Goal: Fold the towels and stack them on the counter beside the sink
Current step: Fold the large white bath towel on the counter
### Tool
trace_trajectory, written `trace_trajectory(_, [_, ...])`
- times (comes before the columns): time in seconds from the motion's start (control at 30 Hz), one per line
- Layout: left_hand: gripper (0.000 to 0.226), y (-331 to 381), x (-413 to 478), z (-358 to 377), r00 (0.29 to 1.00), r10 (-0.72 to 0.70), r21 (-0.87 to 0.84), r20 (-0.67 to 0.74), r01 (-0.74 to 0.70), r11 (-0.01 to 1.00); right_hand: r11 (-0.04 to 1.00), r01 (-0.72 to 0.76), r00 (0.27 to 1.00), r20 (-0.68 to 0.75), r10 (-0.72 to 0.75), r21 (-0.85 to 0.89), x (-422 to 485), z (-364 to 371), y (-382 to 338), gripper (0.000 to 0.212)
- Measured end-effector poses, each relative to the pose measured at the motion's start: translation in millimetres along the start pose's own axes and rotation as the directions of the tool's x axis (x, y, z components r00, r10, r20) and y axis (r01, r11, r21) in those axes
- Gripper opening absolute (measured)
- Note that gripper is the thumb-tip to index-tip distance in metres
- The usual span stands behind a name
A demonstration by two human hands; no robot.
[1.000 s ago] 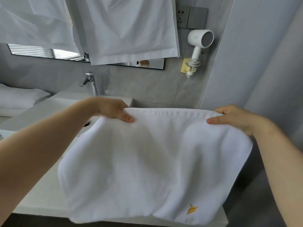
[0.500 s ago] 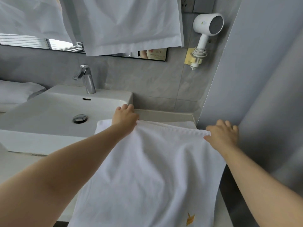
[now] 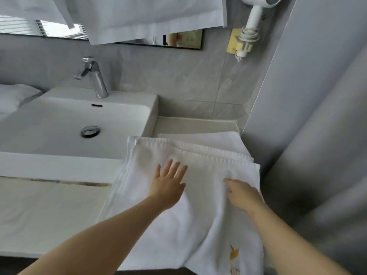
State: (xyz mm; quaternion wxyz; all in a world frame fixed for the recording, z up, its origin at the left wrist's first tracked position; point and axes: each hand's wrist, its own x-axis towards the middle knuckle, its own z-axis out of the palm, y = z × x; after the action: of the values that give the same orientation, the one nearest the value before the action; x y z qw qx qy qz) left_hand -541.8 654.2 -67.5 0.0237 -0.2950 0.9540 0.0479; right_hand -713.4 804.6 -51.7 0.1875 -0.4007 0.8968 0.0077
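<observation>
A white towel (image 3: 208, 155) with a gold emblem near its lower edge lies on the counter (image 3: 194, 125) to the right of the sink (image 3: 59, 120). Its near part hangs over the counter's front edge. Another white towel (image 3: 222, 138) shows underneath at the back. My left hand (image 3: 168, 182) rests flat on the top towel with fingers spread. My right hand (image 3: 241, 193) lies on the towel near its right edge, fingers pointing left and relaxed.
A chrome faucet (image 3: 93, 78) stands behind the basin. White cloths (image 3: 151, 18) hang over the mirror above. A hair dryer (image 3: 252, 22) is mounted at the upper right. A grey wall (image 3: 307, 116) closes the right side. More white fabric (image 3: 14, 96) lies far left.
The towel was held up by its top corners, then lowered onto the counter. Both hands let go of the corners and now rest on top of it, nearer to me.
</observation>
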Motion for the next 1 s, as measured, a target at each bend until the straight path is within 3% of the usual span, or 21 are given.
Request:
trace_trajectory(0.1, [0.059, 12.0, -20.3, 22.5, 0.995, 0.021, -0.079, 0.094, -0.014, 0.997, 0.990, -0.029, 0.999, 0.020, 0.026, 0.136, -18.9, 36.2, -8.2, 0.046])
trace_trajectory(0.2, [0.065, 16.7, -35.2, 36.0, 0.990, 0.011, -0.122, 0.140, 0.006, 0.993, 0.958, -0.052, 0.993, -0.089, 0.080, 0.283, -35.5, 56.3, -8.9, 0.045])
trace_trajectory(0.33, [0.093, 17.8, -55.4, 44.9, 0.989, 0.012, -0.141, 0.148, 0.009, 0.990, 0.935, -0.145, 0.955, -0.202, 0.218, 0.323, -60.2, 77.5, 2.9, 0.041])
trace_trajectory(0.47, [0.081, 15.1, -65.3, 53.8, 0.986, -0.026, -0.159, 0.164, 0.053, 0.986, 0.871, -0.353, 0.858, -0.254, 0.447, 0.340, -96.3, 106.0, 12.9, 0.043])
trace_trajectory(0.63, [0.056, 18.5, -63.2, 59.0, 0.988, -0.050, -0.171, 0.147, 0.075, 0.982, 0.635, -0.503, 0.704, -0.148, 0.694, 0.586, -110.5, 119.3, 9.8, 0.050])
trace_trajectory(0.7, [0.055, 19.0, -65.2, 60.7, 0.994, -0.047, -0.175, 0.101, 0.064, 0.982, 0.546, -0.487, 0.699, -0.070, 0.711, 0.682, -114.2, 122.1, 7.2, 0.051])
trace_trajectory(0.83, [0.087, 19.6, -82.4, 65.1, 0.996, 0.073, -0.279, -0.052, -0.084, 0.957, 0.445, -0.448, 0.714, 0.010, 0.700, 0.776, -122.3, 121.8, 8.9, 0.050])
trace_trajectory(0.9, [0.086, 16.8, -92.8, 70.8, 0.986, 0.145, -0.269, -0.082, -0.162, 0.949, 0.445, -0.418, 0.754, 0.029, 0.656, 0.792, -122.8, 117.6, 11.3, 0.047])
trace_trajectory(1.0, [0.075, 8.1, -105.0, 76.5, 0.966, 0.252, -0.113, -0.052, -0.256, 0.960, 0.476, -0.366, 0.818, 0.032, 0.574, 0.799, -117.8, 109.0, 16.0, 0.031])
